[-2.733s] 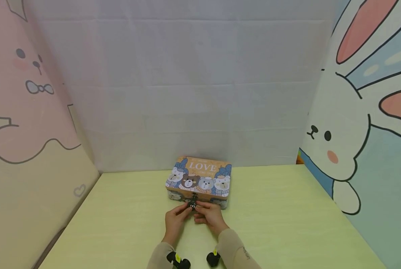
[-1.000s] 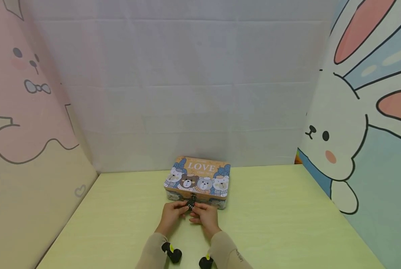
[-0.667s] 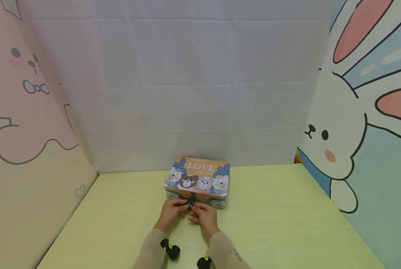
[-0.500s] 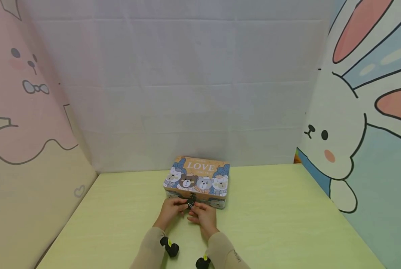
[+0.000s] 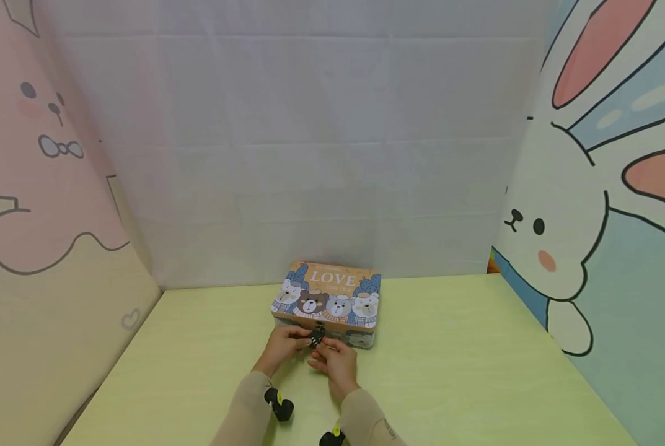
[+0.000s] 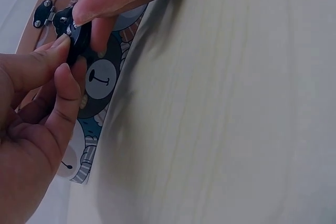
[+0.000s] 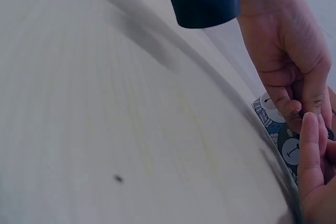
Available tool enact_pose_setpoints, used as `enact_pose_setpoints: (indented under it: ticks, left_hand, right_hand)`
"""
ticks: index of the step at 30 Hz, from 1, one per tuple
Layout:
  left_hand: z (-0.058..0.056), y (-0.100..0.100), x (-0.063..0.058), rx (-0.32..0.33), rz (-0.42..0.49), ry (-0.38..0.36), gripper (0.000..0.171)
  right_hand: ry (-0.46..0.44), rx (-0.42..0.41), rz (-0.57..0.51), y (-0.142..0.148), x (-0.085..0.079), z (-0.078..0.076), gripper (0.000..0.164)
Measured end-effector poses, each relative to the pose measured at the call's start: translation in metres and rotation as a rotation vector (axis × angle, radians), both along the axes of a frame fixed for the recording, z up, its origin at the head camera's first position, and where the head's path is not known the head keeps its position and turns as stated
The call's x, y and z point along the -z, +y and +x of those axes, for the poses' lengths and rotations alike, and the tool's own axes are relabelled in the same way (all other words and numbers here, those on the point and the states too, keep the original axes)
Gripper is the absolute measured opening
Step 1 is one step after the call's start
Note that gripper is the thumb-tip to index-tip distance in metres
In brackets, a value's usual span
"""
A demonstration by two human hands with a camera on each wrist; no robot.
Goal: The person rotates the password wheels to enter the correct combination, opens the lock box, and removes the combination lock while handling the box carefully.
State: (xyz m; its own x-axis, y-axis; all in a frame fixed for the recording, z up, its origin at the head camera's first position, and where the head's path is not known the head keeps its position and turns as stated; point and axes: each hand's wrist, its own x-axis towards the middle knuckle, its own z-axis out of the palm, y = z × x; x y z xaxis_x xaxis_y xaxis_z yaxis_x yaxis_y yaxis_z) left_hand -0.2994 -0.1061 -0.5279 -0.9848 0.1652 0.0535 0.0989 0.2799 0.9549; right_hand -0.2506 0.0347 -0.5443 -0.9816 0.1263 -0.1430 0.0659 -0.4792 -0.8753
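Note:
A tin box (image 5: 332, 291) with cartoon bears and the word LOVE on its lid stands lid down at the back of the table. On its front is a black metal latch (image 6: 43, 13) with silver screws. Just below hangs a small black combination lock (image 5: 317, 337) with white marks. My left hand (image 5: 282, 348) pinches the lock from the left between thumb and fingers. From the right, my right hand (image 5: 340, 365) pinches it with thumb and index finger, the other fingers bent loosely beneath. Fingers cover much of the lock, and its shackle is hard to make out.
The pale yellow-green table (image 5: 449, 353) spreads out on both sides of the box. A white sheet (image 5: 321, 155) rises behind it. Cartoon rabbit panels (image 5: 566, 248) flank the table. Black wrist cameras (image 5: 279, 406) sit on both sleeves.
Both hands and the box have shifted slightly left in view, partly with the camera. The lock appears a little more tilted, and the right hand sits slightly lower. Both hands keep holding it.

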Motion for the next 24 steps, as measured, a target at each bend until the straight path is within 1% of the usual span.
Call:
enact_pose_setpoints:
  ticks: [7, 13, 17, 24]
  left_hand:
    - [-0.006, -0.002, 0.000, 0.040, -0.013, 0.007, 0.016]
    - [-0.009, -0.002, -0.004, 0.073, -0.046, 0.022, 0.017]
    - [-0.010, -0.001, -0.006, 0.071, -0.074, 0.024, 0.016]
    - [-0.006, 0.002, -0.013, 0.063, -0.148, 0.072, 0.014]
  right_hand:
    - [-0.005, 0.031, -0.047, -0.006, 0.005, -0.001, 0.026]
    - [-0.014, 0.054, -0.065, -0.009, 0.003, 0.002, 0.025]
    - [-0.021, 0.059, -0.076, -0.009, 0.002, 0.003, 0.023]
    - [-0.037, 0.055, -0.080, -0.006, 0.003, 0.003, 0.023]
